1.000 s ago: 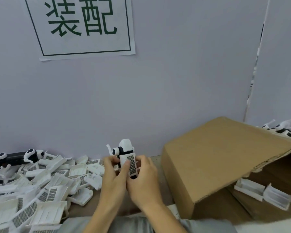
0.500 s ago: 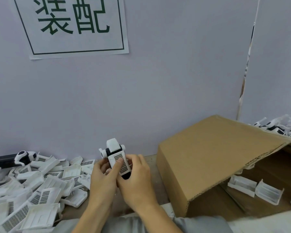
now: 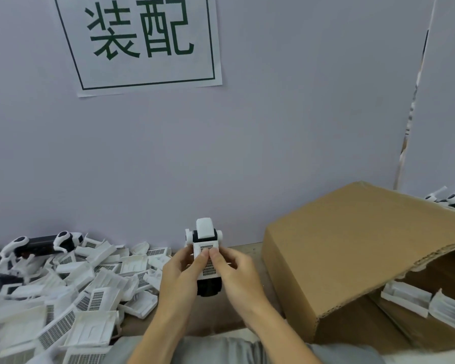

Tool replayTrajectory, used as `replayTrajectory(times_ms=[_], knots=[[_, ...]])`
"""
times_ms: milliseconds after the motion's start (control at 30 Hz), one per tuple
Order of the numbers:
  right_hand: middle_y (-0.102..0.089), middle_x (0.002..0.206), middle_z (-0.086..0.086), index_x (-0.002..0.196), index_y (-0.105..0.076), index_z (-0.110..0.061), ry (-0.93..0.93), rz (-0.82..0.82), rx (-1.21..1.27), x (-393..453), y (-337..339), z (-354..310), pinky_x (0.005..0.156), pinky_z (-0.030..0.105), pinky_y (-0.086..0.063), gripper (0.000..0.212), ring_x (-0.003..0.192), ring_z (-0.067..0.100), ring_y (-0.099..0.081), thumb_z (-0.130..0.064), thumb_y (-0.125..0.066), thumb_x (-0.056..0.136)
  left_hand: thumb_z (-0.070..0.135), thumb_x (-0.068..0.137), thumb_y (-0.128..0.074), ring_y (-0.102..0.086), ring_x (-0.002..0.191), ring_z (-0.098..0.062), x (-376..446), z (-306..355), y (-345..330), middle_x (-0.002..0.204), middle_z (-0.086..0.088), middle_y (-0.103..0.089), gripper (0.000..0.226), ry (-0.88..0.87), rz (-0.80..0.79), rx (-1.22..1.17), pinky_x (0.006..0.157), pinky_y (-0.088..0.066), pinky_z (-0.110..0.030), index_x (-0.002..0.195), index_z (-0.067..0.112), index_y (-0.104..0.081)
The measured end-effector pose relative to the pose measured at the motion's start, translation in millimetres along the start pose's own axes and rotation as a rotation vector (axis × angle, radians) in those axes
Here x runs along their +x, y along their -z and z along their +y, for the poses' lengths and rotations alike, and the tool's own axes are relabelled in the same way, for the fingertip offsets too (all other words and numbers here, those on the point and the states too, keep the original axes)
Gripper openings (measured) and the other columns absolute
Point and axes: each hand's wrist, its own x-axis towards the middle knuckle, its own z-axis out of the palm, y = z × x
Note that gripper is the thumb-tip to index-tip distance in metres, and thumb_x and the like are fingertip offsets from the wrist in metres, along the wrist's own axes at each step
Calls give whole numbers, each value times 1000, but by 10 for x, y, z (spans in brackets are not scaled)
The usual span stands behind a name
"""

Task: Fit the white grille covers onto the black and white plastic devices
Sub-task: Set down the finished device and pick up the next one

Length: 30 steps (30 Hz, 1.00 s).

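Both hands are clamped on one device (image 3: 205, 252) held up over the table edge: the left hand (image 3: 180, 278) cups its side, the right hand (image 3: 238, 271) too, both thumbs pressing the grille cover (image 3: 208, 261) flat. Looks like light, stiff plastic, probably snap-fit, so gripping the sides makes sense. The cardboard box (image 3: 352, 248) on the right holds a few white parts, and the loose cover pile (image 3: 63, 292) sits left.

The sign (image 3: 139, 40) on the wall loses its top to the frame edge. Both thumbs sit over the middle of the grille cover (image 3: 208, 261), so can't tell if it's seated. The cover pile (image 3: 63, 298) runs off left and bottom, and the devices (image 3: 452, 199) behind the cardboard box (image 3: 352, 245) are cut off right.
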Motion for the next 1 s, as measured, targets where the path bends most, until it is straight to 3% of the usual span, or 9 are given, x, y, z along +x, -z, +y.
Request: replayTrajectory(times_ms=[200,333,467,533,667,767,833,900,1000], knots=[[-74,92,-10,96,-68,-27,-30,106,-44,21,13,-5,64,10,-51,9,80,-8,-68,-19,-65,96,1,93,-62,-73,84,-14,6,-1,-25,90,1,-78,25,-65,-13,139,62,-52,-15,99,21,-74],[-76,90,-4,94,-72,-26,19,129,-19,14,-11,-20,75,22,-58,10,85,4,-72,-23,-64,97,12,94,-60,-74,97,-24,15,31,27,101,-10,-77,20,54,-112,-48,79,-55,-33,107,13,-76],[-77,89,-3,97,-74,-25,76,124,-61,24,2,-27,75,22,-57,14,87,7,-72,-28,-61,99,13,95,-60,-74,95,-28,38,26,55,100,-13,-77,19,134,-134,-15,78,-57,-37,106,9,-76],[-73,97,-6,107,-70,-26,115,124,-205,19,-26,-40,79,22,-56,14,91,6,-68,-31,-59,99,8,95,-61,-74,94,-27,56,12,68,98,-13,-77,17,126,-24,-11,85,-55,-43,106,7,-74],[-55,116,-7,126,-52,-27,274,-14,-792,-61,-159,-53,99,35,-45,43,111,15,-52,-52,-46,92,15,86,-75,-71,67,-19,102,63,146,86,-13,-76,11,142,223,-66,67,-53,-35,89,5,-73],[-47,131,1,138,-35,-17,261,-83,-995,-127,-263,7,99,39,-43,60,119,24,-48,-52,-45,91,28,79,-82,-73,78,-26,100,100,158,80,-9,-77,22,111,239,71,80,-57,-43,82,7,-75],[-47,129,3,136,-37,-14,155,-29,-916,-120,-264,34,94,34,-44,57,118,23,-48,-51,-47,94,32,84,-78,-74,82,-24,63,157,99,80,-5,-77,21,84,162,122,83,-57,-43,81,11,-78],[-56,116,0,119,-50,-16,11,58,-744,-105,-216,3,82,27,-47,44,104,17,-56,-51,-49,93,30,92,-69,-74,81,-23,32,219,45,78,-3,-77,23,37,131,161,78,-57,-40,80,12,-77],[-63,83,-1,84,-59,-15,-174,184,-388,-34,-70,-156,59,25,-44,31,66,13,-55,-44,-51,92,19,98,-58,-69,87,-22,35,329,68,78,3,-74,23,-161,309,253,82,-52,-43,79,21,-71]])
